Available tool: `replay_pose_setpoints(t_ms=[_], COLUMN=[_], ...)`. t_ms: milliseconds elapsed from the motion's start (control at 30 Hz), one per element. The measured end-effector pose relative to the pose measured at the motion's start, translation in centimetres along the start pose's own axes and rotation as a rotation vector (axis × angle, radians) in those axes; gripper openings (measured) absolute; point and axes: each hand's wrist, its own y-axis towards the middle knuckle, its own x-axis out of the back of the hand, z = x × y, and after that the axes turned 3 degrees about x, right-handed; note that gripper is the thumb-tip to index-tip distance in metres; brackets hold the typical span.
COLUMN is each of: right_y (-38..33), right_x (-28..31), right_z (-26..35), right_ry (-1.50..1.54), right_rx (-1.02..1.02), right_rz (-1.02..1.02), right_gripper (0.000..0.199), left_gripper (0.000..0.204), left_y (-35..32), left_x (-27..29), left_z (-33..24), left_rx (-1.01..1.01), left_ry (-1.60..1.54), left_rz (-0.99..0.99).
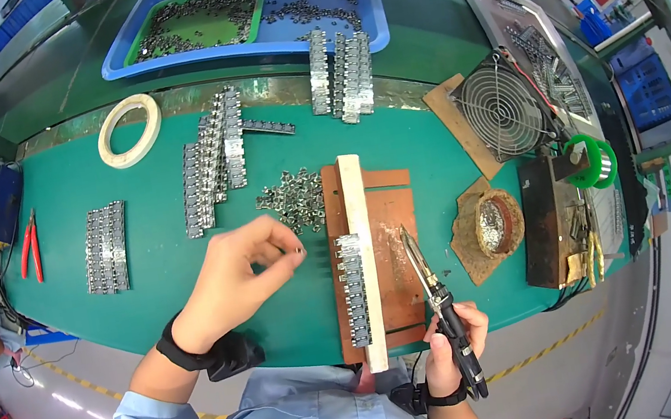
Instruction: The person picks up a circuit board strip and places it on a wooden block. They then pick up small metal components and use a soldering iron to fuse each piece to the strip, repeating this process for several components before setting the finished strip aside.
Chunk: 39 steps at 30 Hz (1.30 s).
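Note:
My left hand [233, 270] is raised over the mat, thumb and forefinger pinched on a tiny dark component [299, 250]; its exact kind is too small to make out. In my right hand [456, 337] is a black-handled soldering iron [451, 319], its metal tip pointing up and away beside the wooden strip. That pale wooden strip [355, 206] lies across a reddish-brown board [402, 286]. A row of small circuit boards [354, 293] rests along the strip's left side. Just beyond my left hand is a pile of small metal parts [295, 198].
Strips of boards lie at left [106, 248], centre [215, 158] and back [344, 78]. Red-handled pliers [29, 248] and a tape roll [129, 131] are left. A blue tray [370, 5] stands behind. Rightward are a fan [501, 107], a round dish [500, 221] and a green solder spool [590, 161].

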Motion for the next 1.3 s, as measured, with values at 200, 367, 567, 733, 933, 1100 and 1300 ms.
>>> replay_pose_setpoints(t_ms=[200, 367, 567, 733, 933, 1100, 1300], right_y=[-0.1, 0.0, 0.2, 0.4, 0.4, 0.5, 0.7], right_x=[0.8, 0.8, 0.4, 0.5, 0.5, 0.5, 0.6], right_z=[-0.5, -0.5, 0.4, 0.4, 0.4, 0.5, 0.9], right_ry=[-0.027, -0.027, 0.097, 0.091, 0.082, 0.085, 0.065], right_rx=[0.019, 0.009, -0.057, -0.045, -0.05, -0.042, -0.086], right_rz=[0.03, 0.05, 0.03, 0.043, 0.059, 0.062, 0.037], right_gripper=[0.046, 0.047, 0.044, 0.044, 0.043, 0.044, 0.048], left_gripper=[0.007, 0.011, 0.013, 0.011, 0.01, 0.008, 0.006], left_y=[-0.6, -0.9, -1.0, -0.8, -0.7, -0.7, -0.7], left_x=[-0.7, -1.8, -3.1, -3.2, -3.1, -3.0, -2.9], left_z=[-0.6, 0.0, 0.0, -0.3, -0.1, 0.0, -0.1], left_rx=[0.312, 0.402, 0.346, 0.38, 0.363, 0.363, 0.376], left_ry=[-0.597, -0.7, -0.763, -0.799, -0.707, -0.719, -0.727], left_rz=[0.29, 0.324, 0.336, 0.307, 0.36, 0.37, 0.377])
